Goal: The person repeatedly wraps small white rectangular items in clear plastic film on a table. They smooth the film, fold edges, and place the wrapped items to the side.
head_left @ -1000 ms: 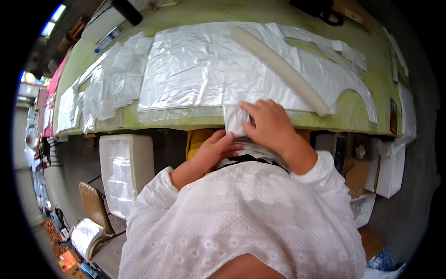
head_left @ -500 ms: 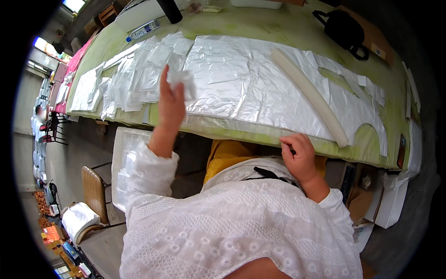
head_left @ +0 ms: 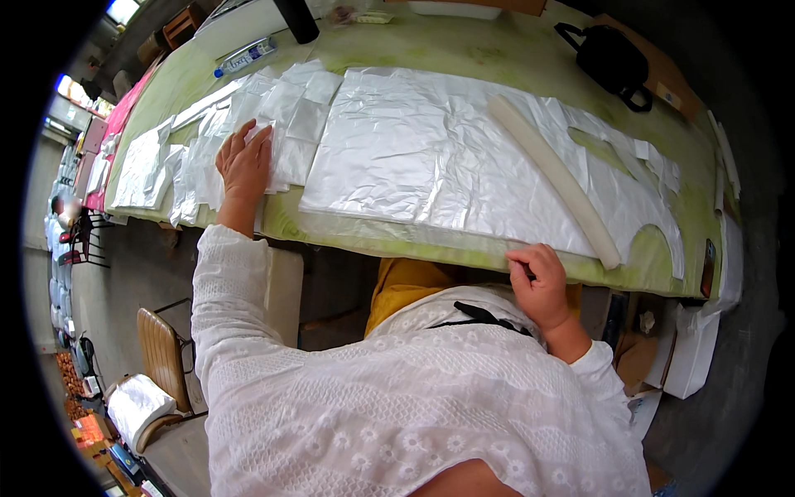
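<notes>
My left hand lies on a spread of small clear plastic bags at the left of the table, its fingers stretched out and slightly apart. A stack of large white plastic bags covers the middle, with a clear film edge along its near side. By that edge, at the table's front, my right hand is closed with thumb and fingers together; whatever it may pinch is hidden. A long, pale, slightly curved bar rests slantwise across the large bags, to the far side of my right hand.
A green-covered table carries a water bottle, a black cylinder and a black bag along its far part. A phone lies at the right edge. A brown chair stands at left.
My left hand has moved left and down onto the small bags; the clear packet at its fingers is no longer distinct. My right hand stays closed at the table edge. The view has shifted slightly.
</notes>
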Available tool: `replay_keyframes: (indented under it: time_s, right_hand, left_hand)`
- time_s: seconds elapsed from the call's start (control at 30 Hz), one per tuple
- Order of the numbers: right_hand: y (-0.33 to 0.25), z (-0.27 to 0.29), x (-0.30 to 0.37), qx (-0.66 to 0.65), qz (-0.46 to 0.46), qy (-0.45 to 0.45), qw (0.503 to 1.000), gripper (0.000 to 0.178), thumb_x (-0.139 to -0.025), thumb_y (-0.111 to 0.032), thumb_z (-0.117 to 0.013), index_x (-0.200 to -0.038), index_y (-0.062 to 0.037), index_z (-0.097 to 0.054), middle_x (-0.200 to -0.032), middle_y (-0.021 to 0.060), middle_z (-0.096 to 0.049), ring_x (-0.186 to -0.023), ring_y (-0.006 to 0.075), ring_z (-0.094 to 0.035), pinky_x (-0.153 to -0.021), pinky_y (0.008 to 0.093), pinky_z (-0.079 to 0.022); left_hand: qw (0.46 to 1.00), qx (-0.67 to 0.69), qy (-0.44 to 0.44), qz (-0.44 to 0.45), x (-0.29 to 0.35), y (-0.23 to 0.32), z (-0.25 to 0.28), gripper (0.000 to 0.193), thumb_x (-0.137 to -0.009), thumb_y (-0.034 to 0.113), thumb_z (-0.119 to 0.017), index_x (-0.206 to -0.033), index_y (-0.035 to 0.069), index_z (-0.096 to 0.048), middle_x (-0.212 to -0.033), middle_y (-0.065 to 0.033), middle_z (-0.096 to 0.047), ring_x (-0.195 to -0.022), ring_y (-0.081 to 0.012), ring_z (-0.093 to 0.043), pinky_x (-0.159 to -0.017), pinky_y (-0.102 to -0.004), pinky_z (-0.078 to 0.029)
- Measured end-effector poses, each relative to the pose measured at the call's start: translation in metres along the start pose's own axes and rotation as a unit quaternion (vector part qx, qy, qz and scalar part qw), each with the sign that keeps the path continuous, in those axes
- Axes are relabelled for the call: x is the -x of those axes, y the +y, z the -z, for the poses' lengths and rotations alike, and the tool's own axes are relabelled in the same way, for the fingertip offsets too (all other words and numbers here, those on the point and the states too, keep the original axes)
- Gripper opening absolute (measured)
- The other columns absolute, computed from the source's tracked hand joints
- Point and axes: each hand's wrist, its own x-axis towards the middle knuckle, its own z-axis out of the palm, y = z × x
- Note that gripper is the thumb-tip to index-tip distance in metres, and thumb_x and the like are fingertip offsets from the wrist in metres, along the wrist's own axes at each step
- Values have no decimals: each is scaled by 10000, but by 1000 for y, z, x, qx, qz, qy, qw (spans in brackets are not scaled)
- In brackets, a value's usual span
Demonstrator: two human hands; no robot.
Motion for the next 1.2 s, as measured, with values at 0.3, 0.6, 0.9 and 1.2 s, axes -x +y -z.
replay_keyframes:
  time_s: [0.3, 0.6, 0.9, 1.2]
  right_hand:
    - [23, 79, -22, 340, -27, 81, 937, 395, -851, -117, -696, -1246, -117, -688, -1129, 123, -632, -1017, 357, -619, -904, 445, -509]
    - [-3, 48, -6, 93, -213, -31, 972, 628, -891, -243, -734, -1471, -131, -522, -1228, 176, -564, -1006, 356, -647, -887, 428, -551]
    - [43, 86, 18, 22, -242, 76, 967, 342, -942, -189, -689, -1250, -40, -681, -1135, 188, -709, -979, 332, -702, -843, 397, -563]
    - [45, 77, 52, -167, -229, 61, 957, 169, -993, -50, -644, -1138, 2, -713, -978, 55, -741, -868, 103, -656, -772, 268, -525]
  left_hand:
    - [982, 108, 87, -128, 9, 35, 25, 405, -989, 160, -634, -1393, 180, -643, -1495, -67, -566, -1442, -345, -435, -1206, -530, -250]
    - [823, 499, -81, -259, 31, 298, 54, 511, -846, 52, -788, -1336, 130, -664, -1482, -102, -558, -1464, -399, -393, -1197, -504, -343]
    - [704, 590, -210, -333, 35, 447, 91, 337, -921, 72, -693, -1258, 84, -700, -1356, -141, -656, -1262, -325, -617, -1066, -399, -504]
    - [782, 374, -358, -347, 31, 535, 65, 385, -888, 298, -725, -1231, 123, -717, -1263, -156, -689, -1148, -331, -664, -980, -412, -540]
